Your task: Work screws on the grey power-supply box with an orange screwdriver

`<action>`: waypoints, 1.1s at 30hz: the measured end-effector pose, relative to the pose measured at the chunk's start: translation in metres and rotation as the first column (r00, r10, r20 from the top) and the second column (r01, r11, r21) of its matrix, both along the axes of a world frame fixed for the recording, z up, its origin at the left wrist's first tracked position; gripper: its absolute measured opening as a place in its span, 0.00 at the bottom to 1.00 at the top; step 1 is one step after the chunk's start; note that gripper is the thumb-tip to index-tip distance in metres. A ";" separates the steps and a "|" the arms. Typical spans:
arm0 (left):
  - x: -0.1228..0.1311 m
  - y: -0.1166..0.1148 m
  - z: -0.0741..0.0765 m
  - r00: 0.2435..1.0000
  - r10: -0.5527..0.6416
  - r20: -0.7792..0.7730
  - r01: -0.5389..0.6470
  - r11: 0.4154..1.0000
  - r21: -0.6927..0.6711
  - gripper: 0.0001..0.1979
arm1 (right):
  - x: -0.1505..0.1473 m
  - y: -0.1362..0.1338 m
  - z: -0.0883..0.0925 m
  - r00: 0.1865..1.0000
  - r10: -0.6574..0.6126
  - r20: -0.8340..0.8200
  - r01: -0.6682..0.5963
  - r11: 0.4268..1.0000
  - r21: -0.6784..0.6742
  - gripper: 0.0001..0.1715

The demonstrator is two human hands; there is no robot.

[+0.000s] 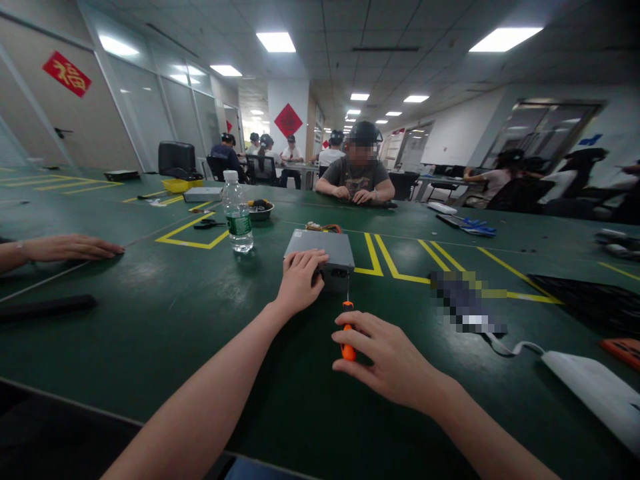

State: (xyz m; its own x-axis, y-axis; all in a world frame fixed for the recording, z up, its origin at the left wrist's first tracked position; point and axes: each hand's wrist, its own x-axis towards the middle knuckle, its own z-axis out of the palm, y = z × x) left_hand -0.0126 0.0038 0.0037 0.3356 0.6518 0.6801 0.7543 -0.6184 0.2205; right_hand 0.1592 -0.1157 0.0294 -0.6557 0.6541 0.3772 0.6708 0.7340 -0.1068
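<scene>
A grey metal box (327, 250) with coloured wires at its back lies on the green table (165, 313). My left hand (300, 280) rests on the box's near left corner, fingers curled over its top edge. My right hand (383, 357) grips the orange handle of a screwdriver (347, 330). The thin shaft points away from me at the near face of the box.
A water bottle (237, 213) stands left of the box, with a metal bowl (261, 210) behind it. Another person's hand (70, 248) lies flat at the left. A person sits across the table (357, 175). A white device with a cable (595, 390) lies at the right.
</scene>
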 end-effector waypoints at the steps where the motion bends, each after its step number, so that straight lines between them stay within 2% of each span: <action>1: 0.000 0.000 0.000 1.000 0.002 -0.001 -0.002 1.000 -0.002 0.19 | 0.000 0.000 0.000 1.000 -0.011 -0.014 0.011 0.999 -0.041 0.13; 4: 0.000 0.000 0.000 1.000 0.005 -0.003 -0.005 1.000 -0.003 0.19 | 0.000 0.001 0.000 0.997 -0.073 -0.028 0.067 0.984 -0.164 0.11; 7: -0.001 0.000 0.000 1.000 -0.003 -0.002 0.003 1.000 0.004 0.19 | 0.002 0.002 -0.001 0.997 -0.076 -0.010 0.071 0.966 -0.248 0.17; 9: -0.001 0.000 -0.001 1.000 -0.007 0.002 0.007 1.000 0.013 0.19 | 0.005 0.002 0.000 0.999 -0.046 0.003 0.045 0.961 -0.272 0.20; 13: -0.001 0.001 -0.001 1.000 0.001 -0.006 -0.001 1.000 0.008 0.19 | 0.009 0.002 -0.001 1.000 -0.008 0.006 0.009 0.970 -0.241 0.17; 17: 0.000 0.000 0.000 1.000 0.012 -0.012 -0.012 1.000 -0.013 0.19 | 0.007 0.000 -0.005 0.996 -0.059 0.061 0.065 0.993 -0.102 0.16; 20: 0.000 0.000 0.000 1.000 0.009 -0.010 -0.009 1.000 -0.010 0.20 | 0.001 -0.002 -0.006 0.985 -0.093 0.146 0.074 0.988 0.136 0.17; 23: 0.000 0.001 -0.001 1.000 0.004 -0.007 -0.004 1.000 -0.003 0.20 | -0.003 -0.003 -0.004 0.980 -0.078 0.184 0.003 0.926 0.378 0.11; 25: 0.000 0.001 -0.001 1.000 0.002 -0.007 -0.002 1.000 -0.004 0.20 | -0.003 -0.003 -0.002 0.983 -0.072 0.166 -0.016 0.881 0.474 0.06; 29: 0.000 0.001 -0.001 1.000 -0.002 -0.006 0.002 1.000 0.001 0.20 | 0.004 0.001 -0.005 0.986 -0.123 0.114 0.044 0.846 0.531 0.06; 33: -0.001 0.001 -0.001 1.000 -0.008 -0.002 0.008 1.000 0.009 0.19 | 0.007 0.005 -0.011 0.980 -0.116 0.161 0.028 0.885 0.466 0.12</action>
State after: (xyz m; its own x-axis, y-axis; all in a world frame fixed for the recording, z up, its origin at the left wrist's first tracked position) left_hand -0.0134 0.0046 0.0023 0.3415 0.6430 0.6855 0.7499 -0.6261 0.2136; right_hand 0.1666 -0.1102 0.0184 -0.6983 0.4839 0.5274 0.6989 0.6199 0.3566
